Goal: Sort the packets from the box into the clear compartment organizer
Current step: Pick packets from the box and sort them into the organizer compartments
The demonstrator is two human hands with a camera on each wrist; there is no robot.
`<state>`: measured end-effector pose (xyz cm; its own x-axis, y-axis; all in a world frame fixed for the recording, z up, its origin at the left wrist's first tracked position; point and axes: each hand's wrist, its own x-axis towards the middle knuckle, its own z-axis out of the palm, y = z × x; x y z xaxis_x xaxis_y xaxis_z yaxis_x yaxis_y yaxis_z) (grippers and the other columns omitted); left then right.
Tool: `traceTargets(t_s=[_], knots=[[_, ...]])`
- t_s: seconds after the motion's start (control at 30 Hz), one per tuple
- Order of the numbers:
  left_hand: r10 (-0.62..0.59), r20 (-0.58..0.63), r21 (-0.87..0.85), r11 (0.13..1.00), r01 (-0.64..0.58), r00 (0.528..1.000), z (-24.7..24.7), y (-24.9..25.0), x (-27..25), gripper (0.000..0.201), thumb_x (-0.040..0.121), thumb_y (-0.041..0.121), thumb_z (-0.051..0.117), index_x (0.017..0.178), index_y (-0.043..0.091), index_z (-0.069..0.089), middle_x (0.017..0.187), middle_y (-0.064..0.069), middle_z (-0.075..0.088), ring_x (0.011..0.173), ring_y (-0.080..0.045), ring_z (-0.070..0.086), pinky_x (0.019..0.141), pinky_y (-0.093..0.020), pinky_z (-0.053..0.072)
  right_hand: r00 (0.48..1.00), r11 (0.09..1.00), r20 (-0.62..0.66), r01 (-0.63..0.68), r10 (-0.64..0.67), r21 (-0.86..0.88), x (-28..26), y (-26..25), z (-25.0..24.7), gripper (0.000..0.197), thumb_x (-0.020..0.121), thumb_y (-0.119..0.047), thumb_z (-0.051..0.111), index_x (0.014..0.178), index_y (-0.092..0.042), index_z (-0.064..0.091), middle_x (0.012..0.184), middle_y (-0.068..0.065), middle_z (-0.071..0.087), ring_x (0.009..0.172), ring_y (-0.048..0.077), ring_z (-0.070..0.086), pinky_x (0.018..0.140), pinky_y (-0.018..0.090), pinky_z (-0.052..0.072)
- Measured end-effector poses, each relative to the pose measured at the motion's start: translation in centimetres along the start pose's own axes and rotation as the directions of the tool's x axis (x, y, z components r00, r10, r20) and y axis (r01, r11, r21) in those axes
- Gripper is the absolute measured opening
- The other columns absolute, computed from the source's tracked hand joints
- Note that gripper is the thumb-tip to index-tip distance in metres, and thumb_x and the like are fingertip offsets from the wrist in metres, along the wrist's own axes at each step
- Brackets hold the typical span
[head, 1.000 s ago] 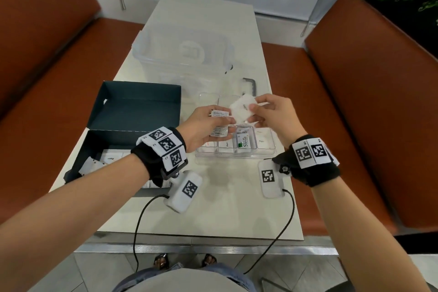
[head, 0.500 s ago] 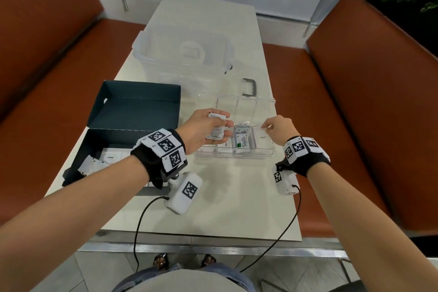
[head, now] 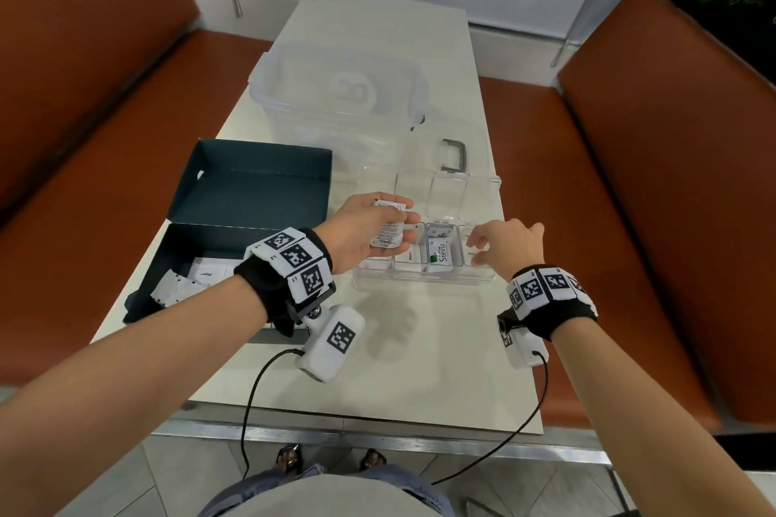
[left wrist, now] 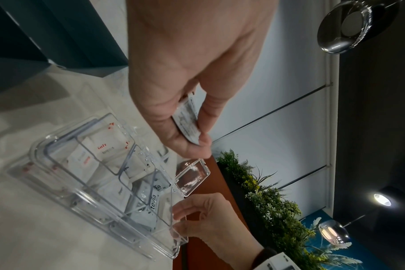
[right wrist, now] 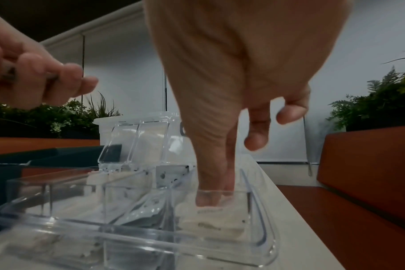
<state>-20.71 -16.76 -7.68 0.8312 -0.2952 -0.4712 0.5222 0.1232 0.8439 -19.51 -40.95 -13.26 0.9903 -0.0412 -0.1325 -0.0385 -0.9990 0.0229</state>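
The clear compartment organizer [head: 424, 285] [left wrist: 65, 193] [right wrist: 127, 237] sits mid-table with its small lids up. My left hand [head: 405, 231] [left wrist: 197, 135] hovers above its left end and grips a few white printed packets [head: 384, 231] [left wrist: 187, 124]. My right hand [head: 476, 250] [right wrist: 210, 199] reaches into the rightmost compartment. Its thumb and forefinger tips rest on a white packet [right wrist: 210, 222] lying flat there, and the other fingers hang loose. A green-and-white Stevia packet [head: 441, 255] [left wrist: 150, 202] fills the neighbouring compartment. The dark box [head: 176, 248] to the left holds several more white packets [head: 189, 281].
A large clear lidded bin [head: 336, 97] stands behind the organizer, with a grey handle [head: 455, 155] to its right. Brown benches [head: 672, 180] flank the narrow white table [head: 420, 369]. Sensor cables hang from both wrists over the near table edge.
My right hand carried a white packet from beside the left hand down into the rightmost compartment and its fingers have loosened. The left hand has stayed put with its packets.
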Motion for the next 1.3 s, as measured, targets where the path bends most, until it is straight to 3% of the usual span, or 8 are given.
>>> traceTargets(t_s=[0.27,0.43,0.63,0.73,0.83,0.97,1.13,1.3], knots=[[-0.020,-0.004,-0.055,0.998,0.019,1.000,-0.1,0.2,0.0,0.026,0.097,0.005,0.054,0.123,0.005,0.058,0.102,-0.011,0.071,0.074,-0.019,0.071,0.062,-0.030,0.060,0.990,0.999,0.131,-0.049,0.048,0.000,0.7,-0.4,0.0,0.013,0.083,-0.027,0.070,0.087,-0.034,0.059,0.090,-0.013,0.064,0.088,0.017,0.057,0.092,0.045,0.026],[-0.025,0.033,-0.124,0.992,0.029,0.999,-0.1,0.2,0.1,0.045,0.093,-0.018,0.033,0.130,0.002,0.050,0.127,-0.020,0.052,0.101,-0.024,0.065,0.074,-0.033,0.061,0.991,0.999,0.132,-0.036,0.035,0.008,0.3,-0.3,-0.3,0.009,0.086,-0.026,0.066,0.089,-0.033,0.061,0.088,-0.014,0.065,0.083,0.015,0.056,0.092,0.044,0.025],[0.017,0.087,-0.115,0.993,-0.007,0.996,-0.6,-0.1,0.2,0.055,0.089,-0.022,0.048,0.133,0.012,0.041,0.113,-0.021,0.064,0.097,-0.029,0.068,0.079,-0.034,0.060,0.995,0.992,-0.095,0.009,0.002,0.124,-0.7,-1.2,-2.6,0.017,0.093,-0.023,0.052,0.094,-0.033,0.066,0.090,-0.013,0.067,0.079,0.014,0.051,0.081,0.036,0.023],[0.068,0.062,-0.049,0.997,-0.065,0.996,-0.6,-0.1,0.3,0.050,0.084,-0.018,0.060,0.126,0.007,0.049,0.101,-0.016,0.069,0.087,-0.024,0.070,0.072,-0.030,0.061,0.983,0.880,-0.178,0.127,-0.049,0.458,-1.4,-2.8,-4.6,0.014,0.093,-0.024,0.056,0.096,-0.026,0.070,0.087,-0.009,0.067,0.077,0.007,0.057,0.082,0.030,0.042],[0.156,0.008,0.081,0.984,-0.156,0.988,-0.3,-0.2,0.5,0.037,0.082,-0.013,0.068,0.112,0.006,0.058,0.098,-0.013,0.069,0.084,-0.022,0.069,0.068,-0.028,0.060,0.974,0.706,-0.227,0.177,-0.023,0.686,-2.2,-4.9,-6.5,0.017,0.095,-0.028,0.055,0.094,-0.020,0.070,0.072,-0.002,0.071,0.051,-0.006,0.054,0.052,0.004,0.038],[0.344,0.015,0.243,0.910,-0.337,0.939,0.3,-0.5,0.8,0.022,0.082,-0.010,0.069,0.082,0.012,0.066,0.072,0.005,0.066,0.071,-0.009,0.066,0.074,-0.028,0.059,0.996,0.390,0.078,-0.058,-0.034,0.919,-3.4,-6.5,-7.4,0.034,0.098,-0.040,0.048,0.102,-0.012,0.067,0.072,0.010,0.072,0.051,0.006,0.057,0.052,0.016,0.042],[0.499,0.063,0.415,0.775,-0.478,0.864,1.6,-0.7,0.9,0.035,0.078,-0.015,0.062,0.074,0.019,0.068,0.083,0.006,0.068,0.078,0.002,0.065,0.077,-0.017,0.052,0.978,0.140,0.206,-0.199,-0.041,0.970,-3.4,-6.2,-6.6,0.028,0.088,-0.011,0.067,0.116,-0.010,0.062,0.073,0.003,0.060,0.063,0.013,0.051,0.059,0.025,0.042],[0.445,-0.002,0.438,0.805,-0.400,0.895,1.6,-1.2,1.7,0.026,0.088,0.002,0.065,0.104,0.022,0.062,0.116,-0.003,0.056,0.090,-0.017,0.064,0.081,-0.034,0.056,0.981,0.270,0.121,-0.159,0.151,0.950,-2.1,-3.6,-5.9,0.013,0.083,-0.010,0.070,0.094,-0.015,0.066,0.080,0.002,0.067,0.067,0.013,0.058,0.064,0.027,0.046]])
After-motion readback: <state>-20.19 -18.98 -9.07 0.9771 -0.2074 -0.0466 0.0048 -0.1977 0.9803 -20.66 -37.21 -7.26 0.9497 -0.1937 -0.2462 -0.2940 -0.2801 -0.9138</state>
